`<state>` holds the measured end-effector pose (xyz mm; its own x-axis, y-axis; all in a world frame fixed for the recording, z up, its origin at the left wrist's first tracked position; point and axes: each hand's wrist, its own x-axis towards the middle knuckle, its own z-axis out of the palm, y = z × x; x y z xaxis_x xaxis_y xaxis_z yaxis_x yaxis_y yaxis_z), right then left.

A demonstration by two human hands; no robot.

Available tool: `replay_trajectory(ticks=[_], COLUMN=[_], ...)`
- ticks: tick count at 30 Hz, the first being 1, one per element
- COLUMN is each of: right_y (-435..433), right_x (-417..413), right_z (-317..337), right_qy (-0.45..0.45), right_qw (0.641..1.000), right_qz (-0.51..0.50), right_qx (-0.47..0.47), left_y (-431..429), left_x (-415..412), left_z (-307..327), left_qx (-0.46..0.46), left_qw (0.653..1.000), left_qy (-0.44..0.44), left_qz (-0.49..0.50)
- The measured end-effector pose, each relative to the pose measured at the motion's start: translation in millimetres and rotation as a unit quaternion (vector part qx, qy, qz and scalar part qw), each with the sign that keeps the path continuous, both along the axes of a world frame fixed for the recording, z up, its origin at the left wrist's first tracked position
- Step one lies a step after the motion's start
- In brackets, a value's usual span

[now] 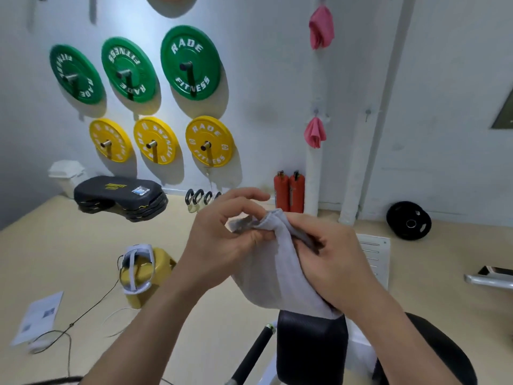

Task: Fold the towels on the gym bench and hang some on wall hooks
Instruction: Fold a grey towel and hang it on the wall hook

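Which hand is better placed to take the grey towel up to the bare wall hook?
Right, probably: the right hand grips the grey towel on the side nearer the bare hook, up to the right; the left hand pinches the top corner and would have to reach across.

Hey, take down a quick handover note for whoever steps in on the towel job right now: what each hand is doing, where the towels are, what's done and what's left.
Hands: the left hand pinches the top edge of the grey towel; the right hand grips its right side.
Towels: the grey towel is held up over the black bench pad. The upper pink towel and the lower pink towel hang on wall hooks.
Done: two pink towels hung.
Left: fold the grey towel or hang it; a bare hook sits right of the lower pink towel. No other towels are in view.
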<state>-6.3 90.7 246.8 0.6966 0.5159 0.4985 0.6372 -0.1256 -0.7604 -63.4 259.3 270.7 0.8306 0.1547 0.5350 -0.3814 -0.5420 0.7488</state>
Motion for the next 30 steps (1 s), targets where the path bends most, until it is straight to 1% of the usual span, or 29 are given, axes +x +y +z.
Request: replay_trajectory(ticks=[2,4,5,7,9,10,11,12,15,16,18,21,24,26,27,29,30], right_y=[6.5,18.9,27.5,48.5,70.8,82.4,95.1,108.9,160.4,179.7,217.6,262.6,297.2,318.3,328.3,348.3,357.1], right_x=[-0.7,0.4,0.5,-0.8,-4.9,-6.6,-8.3,-9.8,-13.1,-14.7,-13.0,-7.3,-4.5,-2.8,0.2,5.3,8.3], right_z=[7.1,10.8,11.5,11.7,10.1,9.3,8.4,7.2,1.6,1.3,4.0,10.9,21.7,24.9,21.9,13.5,8.4], right_qy=[0.002,0.0,0.014,0.073,0.163,0.209,0.234,0.225,0.098,0.068,0.038,0.016,0.07,0.094,0.078,0.005,-0.023], right_qw=[1.0,1.0,0.999,0.996,0.979,0.966,0.956,0.959,0.989,0.991,0.993,0.992,0.992,0.987,0.986,0.978,0.975], right_qz=[0.022,0.029,0.031,0.049,0.101,0.129,0.15,0.152,0.106,0.09,0.065,0.029,0.044,0.038,0.016,-0.048,-0.074], right_qx=[0.005,0.001,0.0,0.019,0.062,0.084,0.09,0.073,-0.044,-0.068,-0.09,-0.118,-0.094,-0.121,-0.149,-0.205,-0.211], left_y=[8.5,21.6,29.8,49.8,74.4,89.2,105.9,124.2,185.3,206.1,247.4,304.8,353.3,379.0,389.2,403.7,408.4], left_x=[-2.4,-2.8,-3.2,-4.5,-6.1,-6.4,-6.8,-7.1,-10.2,-13.0,-20.6,-29.1,-27.6,-21.0,-16.1,-3.7,3.5], left_z=[4.0,5.3,6.0,9.2,13.8,15.6,17.0,17.1,10.7,7.7,7.9,13.5,14.9,6.2,-0.3,-14.2,-20.2], left_qx=[-0.013,0.016,0.028,0.04,0.039,0.023,-0.004,-0.032,-0.064,-0.08,-0.137,-0.188,-0.206,-0.224,-0.238,-0.27,-0.282], left_qw=[0.999,0.999,0.999,0.999,0.999,0.999,0.999,0.999,0.997,0.996,0.99,0.982,0.978,0.974,0.971,0.961,0.957], left_qy=[0.018,0.026,0.027,0.012,-0.016,-0.027,-0.032,-0.034,-0.037,-0.032,-0.027,-0.011,-0.005,0.013,0.026,0.052,0.06], left_qz=[-0.025,-0.023,-0.019,-0.01,0.0,0.007,0.011,0.009,-0.005,-0.009,-0.014,-0.009,-0.003,0.011,0.019,0.029,0.032])
